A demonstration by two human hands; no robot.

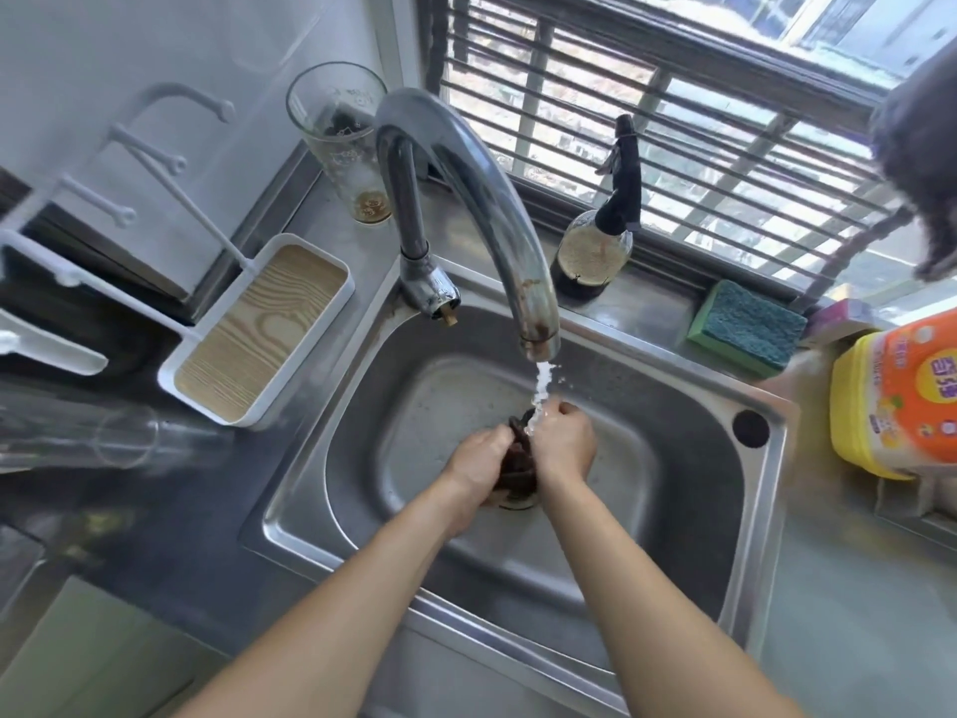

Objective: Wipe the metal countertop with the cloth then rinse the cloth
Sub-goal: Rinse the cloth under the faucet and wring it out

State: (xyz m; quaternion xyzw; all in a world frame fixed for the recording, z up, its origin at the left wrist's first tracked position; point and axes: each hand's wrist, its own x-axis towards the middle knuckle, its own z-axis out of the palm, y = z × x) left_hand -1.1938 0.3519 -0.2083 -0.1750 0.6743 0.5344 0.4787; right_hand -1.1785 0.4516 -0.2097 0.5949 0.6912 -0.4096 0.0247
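Observation:
A dark brown cloth (519, 461) is bunched between both my hands over the middle of the steel sink (766, 505). My left hand (479, 461) grips its left side and my right hand (567, 443) grips its right side. Water (542, 388) runs from the curved tap (481, 199) onto the cloth and my right hand. Most of the cloth is hidden by my fingers. The metal countertop (171, 520) lies to the left of the sink.
A white rack with a wood-grain tray (259, 334) stands left of the sink, with a clear glass (124, 445) lying near it. A tall glass (344, 147), a dark spray bottle (600, 235), a green-blue sponge (748, 326) and a yellow-orange detergent tub (898, 401) line the back and right.

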